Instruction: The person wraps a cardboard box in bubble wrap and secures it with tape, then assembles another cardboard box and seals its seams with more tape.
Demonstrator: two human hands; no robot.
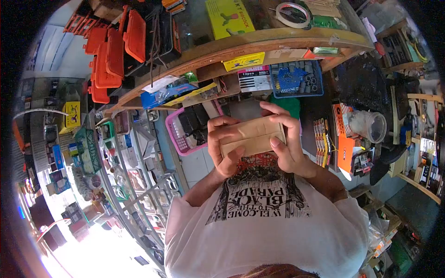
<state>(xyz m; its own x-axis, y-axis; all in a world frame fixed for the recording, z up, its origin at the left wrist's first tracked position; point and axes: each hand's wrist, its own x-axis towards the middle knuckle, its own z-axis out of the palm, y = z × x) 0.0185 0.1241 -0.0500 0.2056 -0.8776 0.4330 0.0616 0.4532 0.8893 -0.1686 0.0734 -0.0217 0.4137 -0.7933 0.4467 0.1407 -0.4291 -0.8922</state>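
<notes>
A small brown cardboard box, creased along its face, is held in front of my chest between both hands. My left hand grips its left end, with the thumb on the near edge and fingers curled around the far side. At the opposite end, my right hand closes on the box with its thumb pressed on the face and fingers over the far edge. Beyond the hands is a pink basket containing black packets.
A wooden-edged counter spans the front, bearing a yellow box, a tape roll and orange cases. Under it sits a blue basket of grey fittings. Glass display shelves stand left; a clear jar is right.
</notes>
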